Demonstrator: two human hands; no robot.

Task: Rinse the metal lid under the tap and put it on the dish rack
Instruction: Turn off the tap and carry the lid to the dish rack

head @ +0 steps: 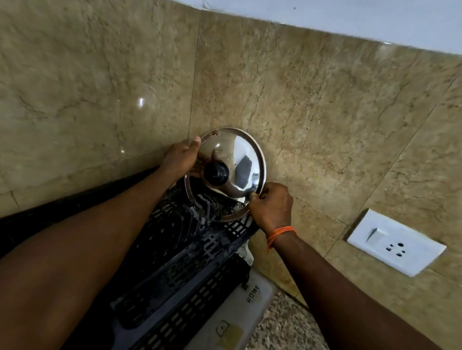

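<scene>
While both hands grip it by the rim, the metal lid (235, 152) stands tilted on edge over the far end of the black dish rack (192, 256), close to the tiled wall (323, 107). Its domed, mirror-bright top and black knob (216, 174) face the camera. Whether its lower rim touches the rack's prongs cannot be told.

The left hand (179, 156) reaches in along a straight forearm and clasps the lid's left side. Its thumb lies over the upper rim, and the other fingers go behind the lid (only their reflection shows in the metal). The right hand (272, 204) comes from the other side, its fingers curled tight and pinching the lower right rim. An orange thread band (280, 233) circles that wrist.

Under the rack lies a white tray (245, 327) printed with the word "HOME" (253, 294); smaller marks beside it are too blurred to read. The tray rests on a speckled stone surface (290, 338). A white switch and socket plate (396, 241), bearing no legible writing, is fixed to the wall at the right.
</scene>
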